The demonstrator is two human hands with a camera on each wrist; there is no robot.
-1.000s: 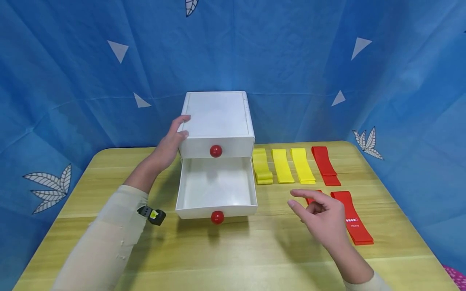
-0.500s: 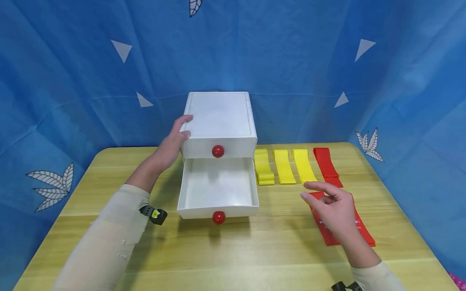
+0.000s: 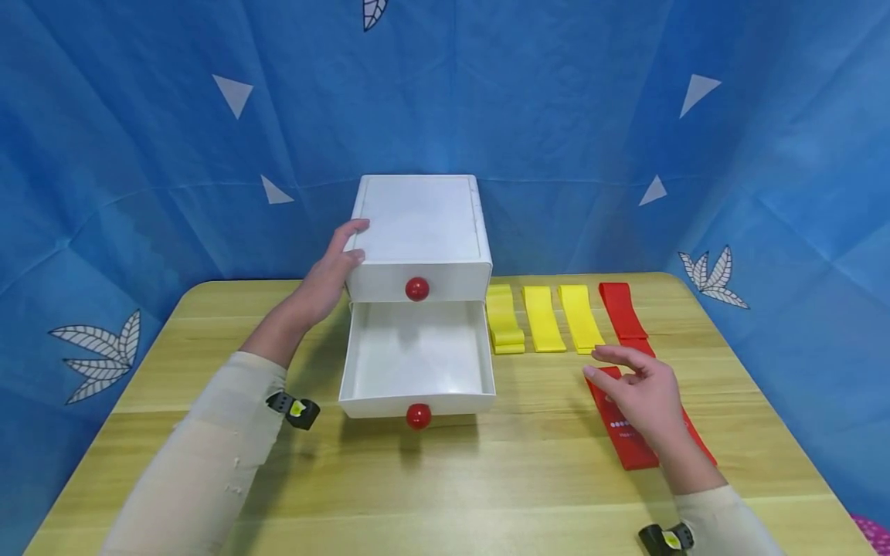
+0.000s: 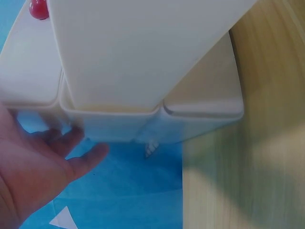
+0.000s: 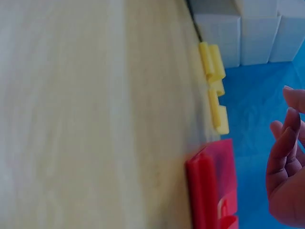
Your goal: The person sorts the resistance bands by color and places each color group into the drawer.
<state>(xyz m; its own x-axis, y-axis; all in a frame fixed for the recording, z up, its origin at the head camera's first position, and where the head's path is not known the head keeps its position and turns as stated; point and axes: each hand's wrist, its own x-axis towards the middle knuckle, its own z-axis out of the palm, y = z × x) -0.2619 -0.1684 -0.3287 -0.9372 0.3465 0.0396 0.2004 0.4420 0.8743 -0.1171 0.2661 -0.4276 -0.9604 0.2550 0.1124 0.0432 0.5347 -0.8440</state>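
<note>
A white two-drawer box stands at the back of the table. Its upper drawer is pushed in, while the lower drawer is pulled out with nothing inside. My left hand rests against the box's upper left edge, fingertips on its top; the left wrist view shows the fingers fairly straight beside it. Above a red resistance band hovers my right hand, thumb and forefinger apart, holding nothing. A second red resistance band is mostly hidden behind that hand.
Right of the box lie three folded yellow bands in a row, then another red band. Red ball knobs stick out from the drawer fronts. A blue curtain hangs behind the table.
My right hand has moved a little to the right over the red bands, and more of the nearer one shows. The left hand stays on the box.
</note>
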